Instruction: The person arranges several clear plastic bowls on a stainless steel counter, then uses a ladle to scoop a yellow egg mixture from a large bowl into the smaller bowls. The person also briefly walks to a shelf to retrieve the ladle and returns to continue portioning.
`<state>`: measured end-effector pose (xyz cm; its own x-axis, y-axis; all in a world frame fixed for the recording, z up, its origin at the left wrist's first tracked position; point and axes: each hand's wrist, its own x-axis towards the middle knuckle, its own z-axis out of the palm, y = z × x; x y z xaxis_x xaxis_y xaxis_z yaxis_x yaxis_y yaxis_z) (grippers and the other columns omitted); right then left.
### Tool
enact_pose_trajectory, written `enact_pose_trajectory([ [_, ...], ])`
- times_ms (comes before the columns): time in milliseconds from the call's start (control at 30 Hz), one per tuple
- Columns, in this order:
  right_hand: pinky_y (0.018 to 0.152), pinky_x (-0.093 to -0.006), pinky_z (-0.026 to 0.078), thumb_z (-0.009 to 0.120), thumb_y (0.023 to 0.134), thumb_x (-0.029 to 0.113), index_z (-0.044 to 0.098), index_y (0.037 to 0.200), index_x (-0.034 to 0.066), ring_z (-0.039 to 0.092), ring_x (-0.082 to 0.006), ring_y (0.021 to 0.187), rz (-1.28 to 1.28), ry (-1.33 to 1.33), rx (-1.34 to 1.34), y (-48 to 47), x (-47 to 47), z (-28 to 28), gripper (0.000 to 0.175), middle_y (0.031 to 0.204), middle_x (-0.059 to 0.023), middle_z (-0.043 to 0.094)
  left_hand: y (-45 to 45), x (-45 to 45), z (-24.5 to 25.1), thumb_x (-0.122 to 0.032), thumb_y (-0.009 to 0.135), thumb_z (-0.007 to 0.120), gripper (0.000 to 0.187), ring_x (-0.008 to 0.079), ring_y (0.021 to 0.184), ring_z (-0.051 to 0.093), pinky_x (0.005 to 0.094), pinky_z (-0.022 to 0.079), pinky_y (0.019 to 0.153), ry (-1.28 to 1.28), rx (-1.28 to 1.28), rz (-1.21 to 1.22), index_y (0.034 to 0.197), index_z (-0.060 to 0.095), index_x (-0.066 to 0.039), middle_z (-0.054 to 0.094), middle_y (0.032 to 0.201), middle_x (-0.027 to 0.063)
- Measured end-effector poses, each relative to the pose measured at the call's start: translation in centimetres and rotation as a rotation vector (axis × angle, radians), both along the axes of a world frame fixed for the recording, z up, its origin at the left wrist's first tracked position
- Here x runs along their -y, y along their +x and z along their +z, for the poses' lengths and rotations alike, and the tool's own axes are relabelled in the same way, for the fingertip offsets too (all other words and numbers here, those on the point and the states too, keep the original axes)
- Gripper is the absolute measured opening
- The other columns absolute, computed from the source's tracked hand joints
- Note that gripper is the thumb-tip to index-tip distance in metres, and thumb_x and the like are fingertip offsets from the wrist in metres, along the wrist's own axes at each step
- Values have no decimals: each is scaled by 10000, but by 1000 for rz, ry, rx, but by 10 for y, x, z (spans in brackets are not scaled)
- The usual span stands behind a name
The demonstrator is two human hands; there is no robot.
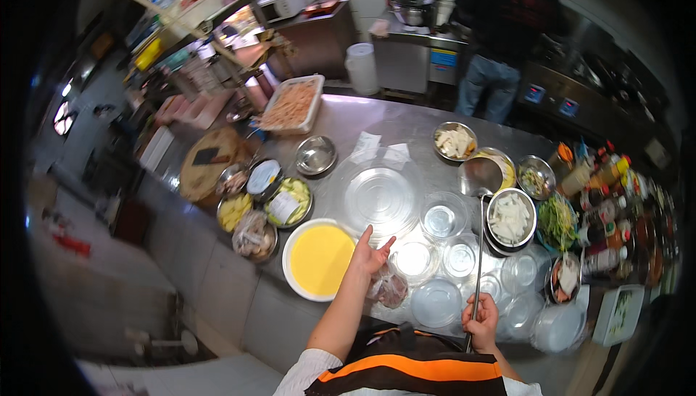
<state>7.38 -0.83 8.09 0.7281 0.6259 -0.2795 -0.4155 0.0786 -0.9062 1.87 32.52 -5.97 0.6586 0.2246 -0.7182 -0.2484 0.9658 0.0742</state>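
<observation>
My right hand (482,321) is closed around the long handle of a metal ladle (479,244). The broad round head of the ladle lies beside a metal bowl (511,165), which shows yellow and pale contents. With fingers spread and nothing in it, my left hand (374,253) hovers over the steel table. Just below that hand sits a plastic bag of dark reddish food (389,289). A white basin (287,265) of yellow liquid (322,257) is to its left. Beyond the hand is a large clear round plastic container (379,197). Several smaller clear plastic bowls (416,259) stand between my hands.
Metal bowls of cut food, one with white pieces (511,216), flank the ladle; sauce bottles (603,211) crowd the right edge. At left are a round chopping board (201,184) with a cleaver (212,157) and a white tub (311,124). A person (505,26) stands at the far counter.
</observation>
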Motion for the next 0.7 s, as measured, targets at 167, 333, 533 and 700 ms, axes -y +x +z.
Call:
enact_pose_trajectory([
  [167,476,-200,385,502,607,-100,465,1041,23,491,-94,555,-284,-34,-3,-77,-41,0,453,649,-62,537,18,-37,-22,-358,878,638,894,360,951,634,344,543,637,-139,-64,-8,1443,-7,-106,466,1220,263],
  [333,470,-202,387,507,614,-116,471,1048,24,502,-100,560,-404,-80,-55,-126,-78,7,458,650,-63,540,32,-65,-56,-298,899,594,829,315,840,629,326,521,590,-78,-97,-108,1453,9,-107,484,1151,238],
  [533,483,-195,371,517,635,-90,473,1055,28,477,-92,544,-466,-109,-52,-153,-94,16,438,665,-61,540,54,-104,-84,-358,935,498,698,287,844,643,315,549,636,-106,-128,-86,1398,92,-30,557,1061,238],
  [700,473,-200,369,520,629,-86,474,1055,27,474,-97,542,-512,-38,-6,-146,-93,18,443,666,-60,534,55,-123,-69,-458,941,462,716,298,868,645,331,556,651,-92,-207,-23,1411,101,-56,550,1109,239],
])
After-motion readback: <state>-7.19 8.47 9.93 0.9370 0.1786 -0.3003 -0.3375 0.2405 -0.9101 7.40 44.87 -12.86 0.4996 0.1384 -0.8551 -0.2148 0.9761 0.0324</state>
